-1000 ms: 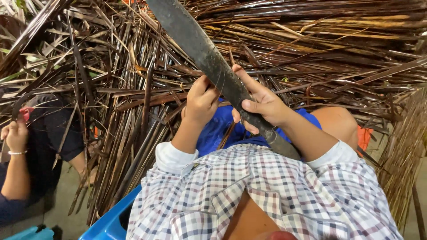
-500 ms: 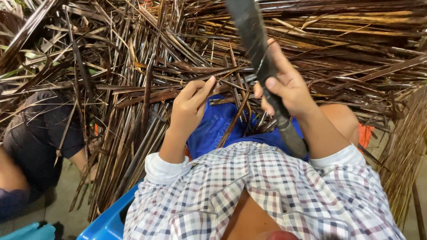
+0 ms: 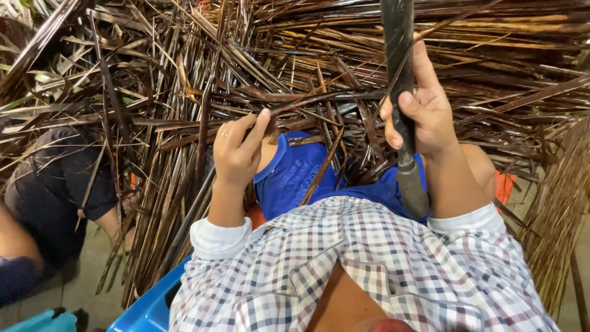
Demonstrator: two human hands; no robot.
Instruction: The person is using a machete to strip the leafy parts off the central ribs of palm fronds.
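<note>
— Steel first: we are gripping a long machete (image 3: 399,74) in our right hand (image 3: 424,117), fingers wrapped tight around the base of the dull, scuffed grey blade just above the rounded handle, the blade standing nearly upright and running out of the top of the view.

— And our left hand (image 3: 236,150)?

— We are holding it half curled, fingertips pinching a thin dark strip (image 3: 289,110) at the edge of the pile of dried palm stalks (image 3: 184,92). A slim ring is showing on one finger.

— The pile itself?

— Brown, stiff, glossy strips are lying criss-crossed in front of our knees, some flat like ribbons, some thin as sticks. We are wearing a soft checked shirt (image 3: 369,264) over blue shorts (image 3: 295,178), and sitting on a smooth blue plastic seat (image 3: 150,307). Another person in dark clothing (image 3: 55,184) is crouching at the left.
</note>
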